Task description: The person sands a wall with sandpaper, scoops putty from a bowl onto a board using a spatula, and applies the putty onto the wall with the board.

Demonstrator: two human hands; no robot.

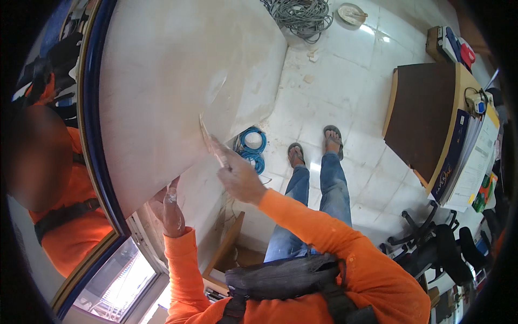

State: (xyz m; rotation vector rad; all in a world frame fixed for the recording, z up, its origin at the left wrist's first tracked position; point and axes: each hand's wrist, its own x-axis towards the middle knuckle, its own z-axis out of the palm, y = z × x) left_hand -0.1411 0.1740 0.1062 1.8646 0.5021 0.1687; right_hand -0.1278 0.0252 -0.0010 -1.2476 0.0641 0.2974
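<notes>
My right hand (240, 177) is closed on a flat putty knife (207, 135). The thin blade, smeared with pale filler, lies against the whitish wall (162, 70). A wet-looking patch shows on the wall beyond the blade. My left hand (171, 210), dusted with white, is beside the wall's lower edge, its fingers bent together. Whatever they hold, if anything, is hidden. Both arms wear orange sleeves.
A blue-framed mirror (96, 108) stands close on the left. Blue cable coils (252, 148) and a grey cable heap (302, 16) lie on the tiled floor, near a round pan (352, 14). Right are a brown cabinet (421, 119) and black chair (442, 248).
</notes>
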